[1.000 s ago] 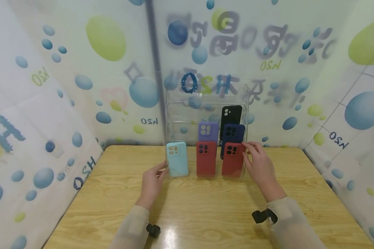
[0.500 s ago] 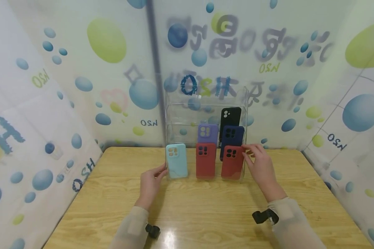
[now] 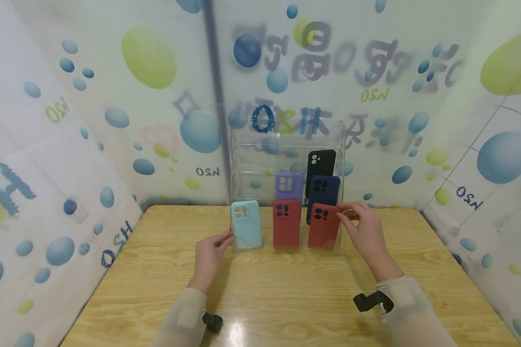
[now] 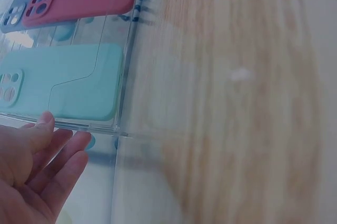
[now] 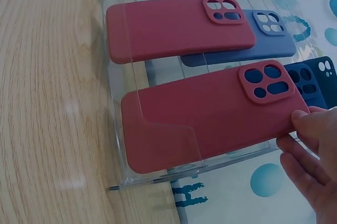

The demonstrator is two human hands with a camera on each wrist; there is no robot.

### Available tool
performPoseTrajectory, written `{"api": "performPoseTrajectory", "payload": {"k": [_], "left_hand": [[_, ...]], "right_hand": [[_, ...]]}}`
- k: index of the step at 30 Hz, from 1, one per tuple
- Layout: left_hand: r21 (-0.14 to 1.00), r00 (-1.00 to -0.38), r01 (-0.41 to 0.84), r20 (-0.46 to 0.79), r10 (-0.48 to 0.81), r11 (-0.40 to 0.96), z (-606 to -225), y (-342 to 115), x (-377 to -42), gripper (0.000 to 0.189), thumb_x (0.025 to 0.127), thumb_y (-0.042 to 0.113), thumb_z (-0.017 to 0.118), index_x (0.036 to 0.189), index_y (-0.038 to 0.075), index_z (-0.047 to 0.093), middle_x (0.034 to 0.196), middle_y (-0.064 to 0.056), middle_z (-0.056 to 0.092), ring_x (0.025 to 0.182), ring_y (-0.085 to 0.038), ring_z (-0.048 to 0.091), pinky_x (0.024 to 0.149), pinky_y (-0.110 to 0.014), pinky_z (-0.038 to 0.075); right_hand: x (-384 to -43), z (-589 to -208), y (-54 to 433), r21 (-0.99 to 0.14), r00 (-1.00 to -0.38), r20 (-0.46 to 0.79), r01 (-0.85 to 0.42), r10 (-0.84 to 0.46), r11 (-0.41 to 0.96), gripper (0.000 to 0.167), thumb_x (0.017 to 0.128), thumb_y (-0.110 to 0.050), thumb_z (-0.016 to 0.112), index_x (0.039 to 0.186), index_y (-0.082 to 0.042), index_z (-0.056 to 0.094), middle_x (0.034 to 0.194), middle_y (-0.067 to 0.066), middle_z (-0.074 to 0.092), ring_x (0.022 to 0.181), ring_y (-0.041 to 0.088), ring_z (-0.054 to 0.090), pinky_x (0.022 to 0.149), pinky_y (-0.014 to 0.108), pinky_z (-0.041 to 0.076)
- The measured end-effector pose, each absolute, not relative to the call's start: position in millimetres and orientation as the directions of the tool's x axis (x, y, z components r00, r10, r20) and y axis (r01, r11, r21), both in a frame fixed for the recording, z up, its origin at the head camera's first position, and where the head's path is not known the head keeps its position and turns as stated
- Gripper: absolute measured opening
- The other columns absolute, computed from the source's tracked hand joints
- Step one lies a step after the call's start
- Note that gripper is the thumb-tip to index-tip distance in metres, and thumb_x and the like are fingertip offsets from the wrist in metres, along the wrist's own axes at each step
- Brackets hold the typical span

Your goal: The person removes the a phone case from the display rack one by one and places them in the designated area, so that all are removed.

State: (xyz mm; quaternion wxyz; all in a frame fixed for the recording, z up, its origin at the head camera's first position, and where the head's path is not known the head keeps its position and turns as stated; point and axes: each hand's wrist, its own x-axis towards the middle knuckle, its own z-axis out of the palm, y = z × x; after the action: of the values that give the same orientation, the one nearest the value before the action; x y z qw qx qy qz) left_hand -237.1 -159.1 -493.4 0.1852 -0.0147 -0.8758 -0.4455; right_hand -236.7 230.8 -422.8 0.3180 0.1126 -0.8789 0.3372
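A clear tiered rack (image 3: pixel 288 145) holds several phone cases. My right hand (image 3: pixel 364 229) pinches the top right corner of the right-hand red phone case (image 5: pixel 210 121), which stands in the front tier, slightly tilted. On the other side, my left hand (image 4: pixel 37 169) rests against the rack's left side, thumb at its edge and fingers loosely extended outside it. Close to that hand stands a light blue phone case (image 3: pixel 246 226) in the front tier. Another red phone case (image 3: pixel 286 226) is between them. Behind are a purple case (image 3: pixel 290 185), a navy case (image 3: pixel 325 193) and a black case (image 3: pixel 321 164), partly hidden.
The rack stands toward the back of a wood-grain table (image 3: pixel 265 294). A patterned curtain (image 3: pixel 156 120) with blue and green dots hangs right behind it and along both sides. Each wrist wears a small black camera (image 3: pixel 212 322).
My right fingers have shifted slightly inward onto the corner of the right-hand red case, whose top has tilted a little. The left hand stays at the rack's side.
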Motion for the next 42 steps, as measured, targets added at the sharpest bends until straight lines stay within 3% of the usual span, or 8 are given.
{"api": "performPoseTrajectory", "payload": {"k": [6,9,13,16,29,42], "left_hand": [[0.774,-0.936,0.180,0.326,-0.137,0.608,-492.9,-158.5,-237.1,0.028,0.091,0.014,0.079,0.119,0.013,0.077,0.116,-0.009,0.076,0.095,-0.022,0.078,0.074,-0.030,0.061],[0.778,-0.939,0.172,0.315,-0.137,0.604,-492.2,-158.6,-237.1,0.028,0.092,0.015,0.079,0.120,0.014,0.077,0.118,-0.007,0.076,0.097,-0.022,0.078,0.076,-0.031,0.061],[0.776,-0.938,0.182,0.322,-0.130,0.604,-492.6,-159.2,-237.7,0.028,0.092,0.016,0.078,0.121,0.013,0.076,0.118,-0.008,0.076,0.096,-0.023,0.078,0.076,-0.030,0.061],[0.773,-0.938,0.184,0.323,-0.126,0.607,-493.0,-159.7,-237.9,0.028,0.093,0.015,0.078,0.121,0.013,0.076,0.118,-0.008,0.076,0.096,-0.023,0.078,0.076,-0.030,0.061],[0.768,-0.943,0.173,0.309,-0.121,0.616,-491.5,-158.9,-237.0,0.029,0.092,0.015,0.078,0.121,0.012,0.076,0.119,-0.009,0.075,0.097,-0.024,0.078,0.077,-0.030,0.061],[0.751,-0.933,0.186,0.338,-0.127,0.634,-493.1,-159.9,-236.9,0.029,0.091,0.015,0.079,0.120,0.011,0.076,0.116,-0.010,0.076,0.093,-0.024,0.078,0.072,-0.030,0.061]], "right_hand": [[-232.8,-416.7,225.9,-0.517,-0.766,0.643,-0.416,0.019,0.748,0.020,0.092,-0.006,0.078,0.112,-0.007,0.076,0.104,0.010,0.071,0.086,0.027,0.074,0.077,0.048,0.060],[-229.8,-411.3,221.8,-0.517,-0.750,0.660,-0.426,0.030,0.742,0.021,0.091,-0.008,0.079,0.112,-0.010,0.077,0.104,0.006,0.072,0.087,0.022,0.073,0.078,0.034,0.060],[-224.4,-402.5,214.5,-0.519,-0.712,0.701,-0.478,0.033,0.708,0.023,0.089,-0.007,0.081,0.112,-0.010,0.078,0.104,0.004,0.072,0.087,0.017,0.071,0.082,0.010,0.050],[-220.1,-395.8,208.0,-0.514,-0.677,0.735,-0.531,0.027,0.674,0.024,0.088,-0.004,0.082,0.111,-0.009,0.078,0.103,0.005,0.073,0.086,0.015,0.070,0.082,0.005,0.046],[-208.7,-386.0,183.4,-0.510,-0.648,0.761,-0.618,-0.020,0.598,0.021,0.088,-0.003,0.082,0.107,-0.008,0.078,0.099,0.004,0.073,0.083,0.013,0.070,0.075,0.012,0.053],[-199.4,-405.7,158.9,-0.558,-0.705,0.705,-0.622,-0.082,0.549,0.021,0.087,-0.003,0.082,0.106,-0.010,0.077,0.098,0.001,0.073,0.084,0.012,0.070,0.073,0.027,0.059]]}}
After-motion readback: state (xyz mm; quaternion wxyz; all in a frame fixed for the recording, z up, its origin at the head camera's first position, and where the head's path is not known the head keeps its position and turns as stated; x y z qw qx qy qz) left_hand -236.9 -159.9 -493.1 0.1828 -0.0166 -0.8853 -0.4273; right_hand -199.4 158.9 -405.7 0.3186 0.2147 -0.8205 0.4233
